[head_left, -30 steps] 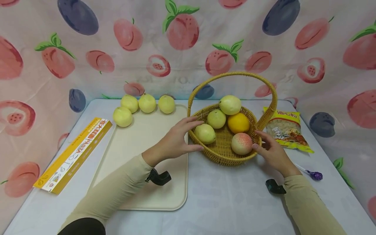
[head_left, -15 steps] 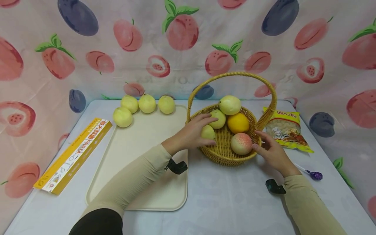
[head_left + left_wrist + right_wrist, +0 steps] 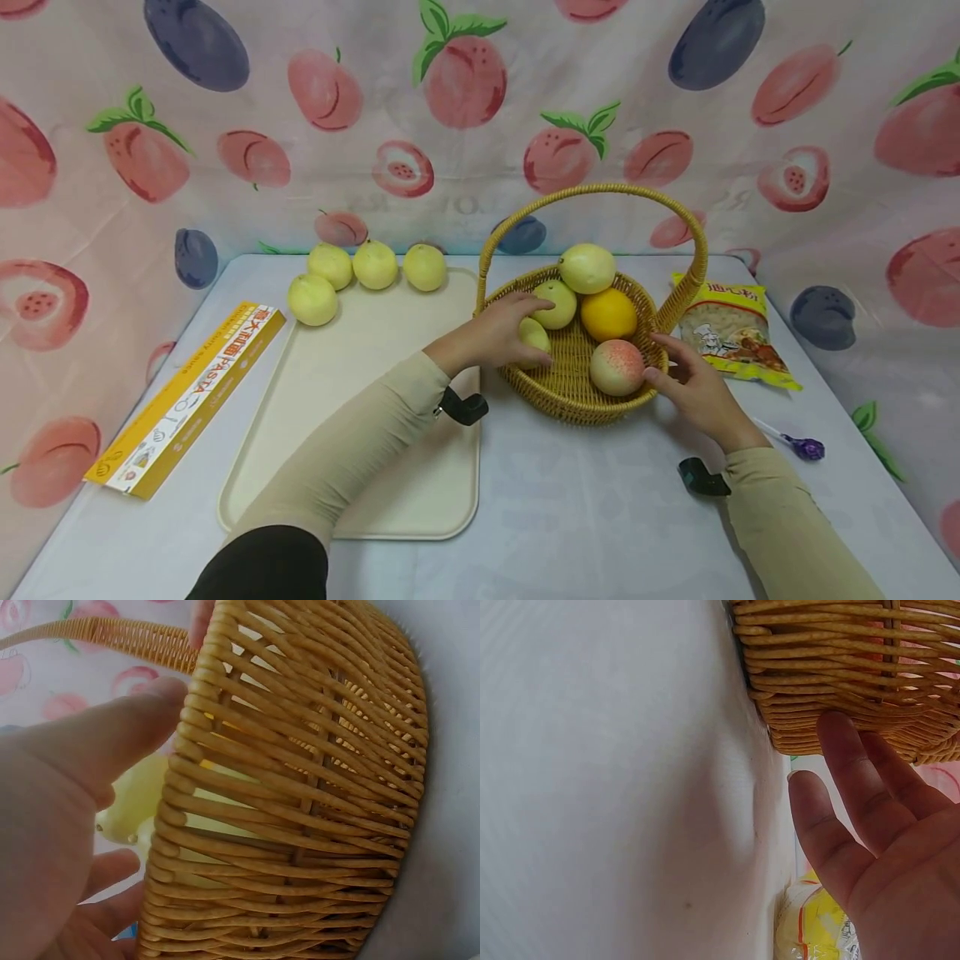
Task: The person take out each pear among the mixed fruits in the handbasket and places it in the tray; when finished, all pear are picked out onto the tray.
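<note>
A woven wicker basket [image 3: 573, 407] with a tall handle stands on the table. My left hand [image 3: 498, 335] reaches over its left rim, thumb and fingers curled around a pale yellow-green pear [image 3: 533, 335] inside. In the left wrist view the thumb crosses the rim, and the wicker hides part of the fruit. Two more pears lie behind, a greener one [image 3: 558, 307] and a paler one [image 3: 587, 268]. An orange [image 3: 609, 314] and a blushed peach [image 3: 617, 367] are also in the basket. My right hand [image 3: 693, 392] holds the basket's right rim, thumb on top, fingers outside.
Left of the basket lies a cream tray [image 3: 360, 467], with several pears [image 3: 376, 264] around its far edge. A long pasta box [image 3: 187, 398] lies further left. On the right are a yellow food packet [image 3: 735, 329] and a purple-wrapped lollipop [image 3: 806, 448].
My left hand has moved right, from outside the basket's left rim to around the front-left pear, its fingers closing in. The pear has shifted slightly right. My right hand stays on the rim.
</note>
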`<state>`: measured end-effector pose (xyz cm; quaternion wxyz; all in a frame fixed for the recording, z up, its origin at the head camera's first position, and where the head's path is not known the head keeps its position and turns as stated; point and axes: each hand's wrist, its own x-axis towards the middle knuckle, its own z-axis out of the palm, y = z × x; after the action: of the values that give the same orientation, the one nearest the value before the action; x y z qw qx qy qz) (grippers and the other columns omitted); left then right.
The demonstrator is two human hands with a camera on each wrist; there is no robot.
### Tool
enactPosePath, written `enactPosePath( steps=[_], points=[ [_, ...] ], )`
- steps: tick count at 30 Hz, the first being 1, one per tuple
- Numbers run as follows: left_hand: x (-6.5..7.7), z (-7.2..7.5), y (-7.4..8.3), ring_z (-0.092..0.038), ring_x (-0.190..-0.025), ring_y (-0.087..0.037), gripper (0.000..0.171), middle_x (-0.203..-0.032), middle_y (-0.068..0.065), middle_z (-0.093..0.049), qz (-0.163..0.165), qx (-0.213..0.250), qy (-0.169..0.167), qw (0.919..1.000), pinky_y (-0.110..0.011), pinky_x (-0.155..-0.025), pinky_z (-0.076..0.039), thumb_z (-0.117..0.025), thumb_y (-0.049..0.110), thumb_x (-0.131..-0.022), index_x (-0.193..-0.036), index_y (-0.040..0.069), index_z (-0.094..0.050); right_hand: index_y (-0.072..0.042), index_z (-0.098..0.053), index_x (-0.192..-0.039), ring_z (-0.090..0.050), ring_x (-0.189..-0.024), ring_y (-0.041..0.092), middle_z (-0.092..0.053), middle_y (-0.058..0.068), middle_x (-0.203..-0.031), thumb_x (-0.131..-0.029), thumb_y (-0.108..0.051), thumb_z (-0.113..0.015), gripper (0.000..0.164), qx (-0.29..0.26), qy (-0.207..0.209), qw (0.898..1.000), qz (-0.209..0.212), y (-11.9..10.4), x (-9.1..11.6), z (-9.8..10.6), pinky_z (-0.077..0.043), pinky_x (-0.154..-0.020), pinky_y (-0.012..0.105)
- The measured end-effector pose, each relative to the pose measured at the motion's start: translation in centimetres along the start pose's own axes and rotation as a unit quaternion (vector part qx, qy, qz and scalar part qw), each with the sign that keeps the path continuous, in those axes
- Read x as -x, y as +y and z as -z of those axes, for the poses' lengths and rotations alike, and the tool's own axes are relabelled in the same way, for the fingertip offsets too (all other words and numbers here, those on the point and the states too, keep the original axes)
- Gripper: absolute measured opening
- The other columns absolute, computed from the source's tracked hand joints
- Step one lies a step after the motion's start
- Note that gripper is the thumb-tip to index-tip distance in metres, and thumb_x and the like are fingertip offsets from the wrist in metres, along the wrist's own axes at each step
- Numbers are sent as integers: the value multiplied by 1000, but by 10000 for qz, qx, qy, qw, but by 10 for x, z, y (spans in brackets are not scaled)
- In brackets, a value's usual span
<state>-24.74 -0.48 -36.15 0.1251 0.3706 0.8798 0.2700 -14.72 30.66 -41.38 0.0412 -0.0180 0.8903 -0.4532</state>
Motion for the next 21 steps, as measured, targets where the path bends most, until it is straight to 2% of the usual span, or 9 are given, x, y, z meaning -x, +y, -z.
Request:
enactPosePath(
  steps=[8,21],
  points=[
    [-5,-3,2,-37,-140,-24,77,-150,-8,-45,106,39,-352,9993,-34,-113,-32,-80,34,-87,-151,11,-44,-7,-27,-158,-38,-129,51,-27,28,-156,-102,-36,-59,70,-47,5,10000,19,0,0,0,-38,-100,67],
    [-12,-7,3,-44,-136,-24,71,-145,-7,-52,111,-350,-552,9978,-34,-111,-35,-80,33,-87,-146,8,-50,-7,-26,-158,-38,-129,51,-27,28,-156,-103,-35,-59,70,-87,8,10000,29,1,-1,-1,-37,-101,67]
  ],
)
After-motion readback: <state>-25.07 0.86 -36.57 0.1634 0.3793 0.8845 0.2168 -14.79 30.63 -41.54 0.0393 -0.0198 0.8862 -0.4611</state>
